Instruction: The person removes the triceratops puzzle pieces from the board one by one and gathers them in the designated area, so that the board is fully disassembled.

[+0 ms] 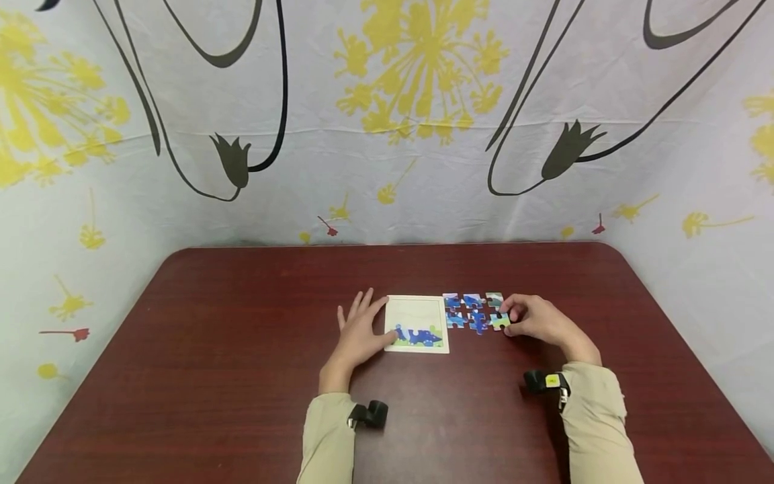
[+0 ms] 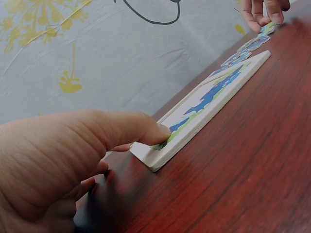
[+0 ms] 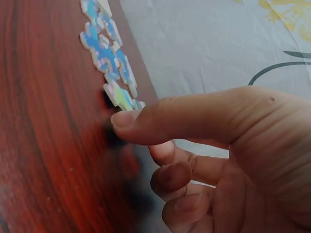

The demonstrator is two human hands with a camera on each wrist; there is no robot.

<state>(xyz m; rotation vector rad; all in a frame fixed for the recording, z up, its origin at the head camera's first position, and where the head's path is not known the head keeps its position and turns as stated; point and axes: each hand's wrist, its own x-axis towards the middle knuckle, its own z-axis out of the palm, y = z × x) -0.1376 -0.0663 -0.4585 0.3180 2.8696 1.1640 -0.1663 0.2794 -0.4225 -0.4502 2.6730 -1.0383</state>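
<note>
A square puzzle board (image 1: 417, 306) with a pale frame lies on the table, its bottom row filled with blue and green pieces (image 1: 423, 336). My left hand (image 1: 358, 336) is at the board's left side, fingers spread and straight, thumb pressing on its lower left corner. Just right of the board, several loose blue puzzle pieces (image 1: 472, 300) lie in two rows. At the right end of the lower row, my right hand (image 1: 541, 324) pinches a green and light-blue puzzle piece (image 3: 119, 96) between thumb and fingers. In the right wrist view this piece looks tilted, and the thumb hides one end.
The dark red wooden table (image 1: 254, 316) runs back to a white cloth (image 1: 387, 181) printed with yellow and grey flowers. Black wrist cameras are strapped over both beige sleeves (image 1: 329, 437).
</note>
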